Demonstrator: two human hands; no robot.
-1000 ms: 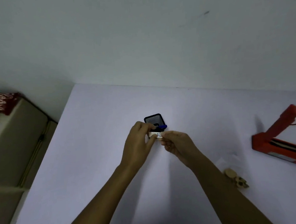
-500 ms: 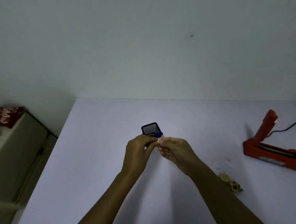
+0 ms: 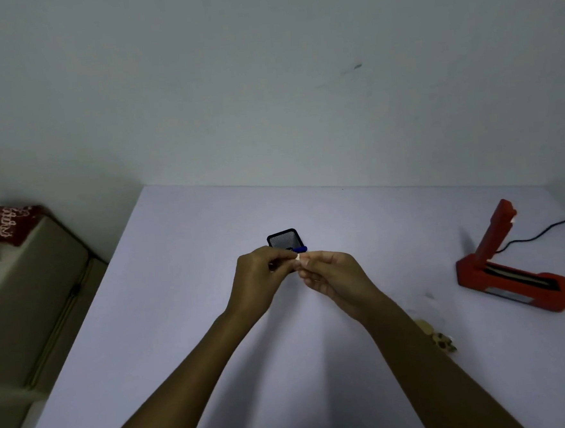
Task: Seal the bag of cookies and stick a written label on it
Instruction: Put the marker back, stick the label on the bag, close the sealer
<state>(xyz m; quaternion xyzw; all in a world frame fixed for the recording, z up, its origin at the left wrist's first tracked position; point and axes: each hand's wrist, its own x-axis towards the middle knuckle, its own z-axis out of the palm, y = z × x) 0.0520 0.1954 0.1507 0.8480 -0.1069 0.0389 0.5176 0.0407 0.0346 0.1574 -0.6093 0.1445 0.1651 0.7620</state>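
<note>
Hands meeting above the counter [image 3: 179, 288], left hand [image 3: 262, 275] and right hand [image 3: 332, 274] pinching a small white label [image 3: 297, 257], mostly hidden by fingertips, cookies [image 3: 442, 338] half hidden behind the right forearm.

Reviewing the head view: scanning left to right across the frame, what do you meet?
Red packet on the side ledge → left hand → small white label pinched between both hands → right hand → cookies → red heat sealer.
</note>
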